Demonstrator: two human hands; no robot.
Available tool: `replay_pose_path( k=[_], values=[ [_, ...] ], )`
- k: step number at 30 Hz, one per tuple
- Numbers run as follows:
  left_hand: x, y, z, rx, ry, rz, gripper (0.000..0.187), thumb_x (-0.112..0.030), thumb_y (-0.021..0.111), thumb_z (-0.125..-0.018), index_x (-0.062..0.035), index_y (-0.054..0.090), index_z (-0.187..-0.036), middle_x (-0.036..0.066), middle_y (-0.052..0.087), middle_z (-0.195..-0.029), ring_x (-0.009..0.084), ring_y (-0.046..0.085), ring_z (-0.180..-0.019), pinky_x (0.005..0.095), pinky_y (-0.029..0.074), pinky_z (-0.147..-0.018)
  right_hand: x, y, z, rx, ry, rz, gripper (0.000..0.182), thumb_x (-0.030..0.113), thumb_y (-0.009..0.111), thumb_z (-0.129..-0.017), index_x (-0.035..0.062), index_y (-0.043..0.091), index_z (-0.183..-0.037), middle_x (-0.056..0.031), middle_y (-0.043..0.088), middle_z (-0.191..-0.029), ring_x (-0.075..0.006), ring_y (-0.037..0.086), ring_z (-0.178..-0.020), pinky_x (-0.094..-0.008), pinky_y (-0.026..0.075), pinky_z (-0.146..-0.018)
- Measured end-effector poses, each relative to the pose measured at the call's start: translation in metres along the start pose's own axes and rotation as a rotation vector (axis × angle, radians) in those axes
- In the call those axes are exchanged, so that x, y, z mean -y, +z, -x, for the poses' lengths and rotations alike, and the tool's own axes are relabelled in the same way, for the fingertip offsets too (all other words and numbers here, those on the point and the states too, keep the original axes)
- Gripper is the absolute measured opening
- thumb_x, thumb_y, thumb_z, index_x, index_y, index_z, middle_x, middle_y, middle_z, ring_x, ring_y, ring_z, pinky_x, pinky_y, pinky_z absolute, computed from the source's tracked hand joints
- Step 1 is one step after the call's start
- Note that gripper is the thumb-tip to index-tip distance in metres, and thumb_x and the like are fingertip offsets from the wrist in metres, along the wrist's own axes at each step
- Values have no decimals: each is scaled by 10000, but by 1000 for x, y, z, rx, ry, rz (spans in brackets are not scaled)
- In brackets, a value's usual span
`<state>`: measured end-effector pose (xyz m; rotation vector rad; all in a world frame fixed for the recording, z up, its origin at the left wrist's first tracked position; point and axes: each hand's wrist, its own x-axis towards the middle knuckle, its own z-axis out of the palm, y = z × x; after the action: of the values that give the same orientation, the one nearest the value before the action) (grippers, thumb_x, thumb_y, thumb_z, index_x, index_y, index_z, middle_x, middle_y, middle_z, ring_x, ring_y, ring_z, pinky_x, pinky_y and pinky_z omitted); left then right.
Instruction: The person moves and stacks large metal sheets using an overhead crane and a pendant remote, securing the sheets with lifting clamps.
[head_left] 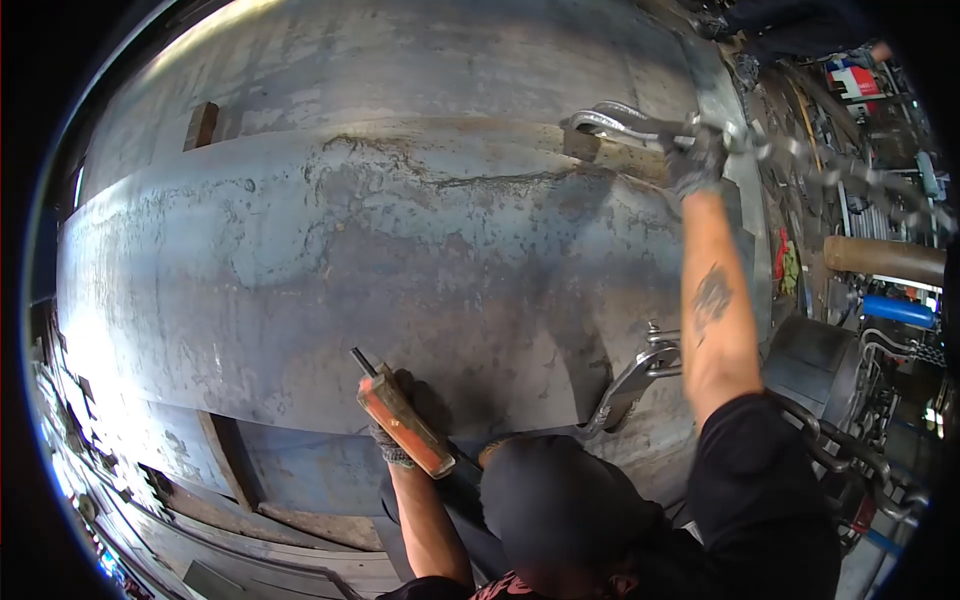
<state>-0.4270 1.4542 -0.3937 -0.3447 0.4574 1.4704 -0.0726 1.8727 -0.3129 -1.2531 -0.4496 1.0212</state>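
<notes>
My left hand point(392, 446), in a dark glove, is closed around an orange, worn handheld remote control point(405, 420) with a short black antenna. Stretched far forward, my gloved right hand point(697, 160) grips the shank end of a silver lifting hook point(612, 120), slightly blurred. From there a chain point(850, 180) runs off to the right. The hook's curved end lies over the far edge of a large steel plate point(400, 280), beside a wooden block point(581, 146). A second lifting hook point(628, 388) sits at the plate's near edge, close under my right forearm.
Further plates lie beneath, with wooden spacers point(203, 126) between layers. Heavy chain links point(850, 455) hang at the lower right. A brown cylinder point(880, 258) and a blue cylinder point(898, 311) are at the right. A dark cap point(560, 500) fills the bottom middle. Another person's dark clothing point(800, 25) shows top right.
</notes>
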Motion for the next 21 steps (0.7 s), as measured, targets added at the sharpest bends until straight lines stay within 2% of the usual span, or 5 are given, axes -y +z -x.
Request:
replay_pose_path(
  k=[5,12,16,19,21],
  values=[
    [0,-2,4,-255,-20,-76,448,-561,336,-944,-194,392,-693,-6,333,-531,193,346,-450,370,245,-393,-28,-2,-34,68,-154,-50,220,175,714,-799,128,608,-986,-42,612,-919,-206,590,-836,-382,527,-695],
    [-2,7,-1,29,-80,-71,486,-608,397,-914,-169,453,-711,45,396,-497,218,356,-419,386,238,-387,-44,-78,-16,-120,118,208,290,156,644,-878,48,552,-1130,-120,618,-1142,-223,597,-1047,-348,513,-887],
    [0,17,-1,-97,8,-83,500,-617,402,-909,-165,510,-726,44,416,-489,232,373,-414,389,264,-393,-31,-66,30,49,-255,88,392,174,668,-876,16,521,-1204,-109,592,-1195,-209,582,-1061,-376,508,-918],
    [-4,5,1,-25,-55,-63,493,-615,390,-907,-166,518,-749,40,443,-518,229,394,-434,385,281,-401,-39,-70,34,373,-27,-588,390,143,656,-880,-2,523,-1216,-105,599,-1187,-207,586,-1059,-390,513,-922],
    [1,10,5,-107,-16,-79,510,-628,357,-911,-166,505,-754,35,432,-522,223,385,-423,381,267,-385,-40,-66,87,278,-592,676,246,13,571,-881,-16,543,-1124,-131,595,-1058,-211,599,-953,-341,550,-860]
  ],
)
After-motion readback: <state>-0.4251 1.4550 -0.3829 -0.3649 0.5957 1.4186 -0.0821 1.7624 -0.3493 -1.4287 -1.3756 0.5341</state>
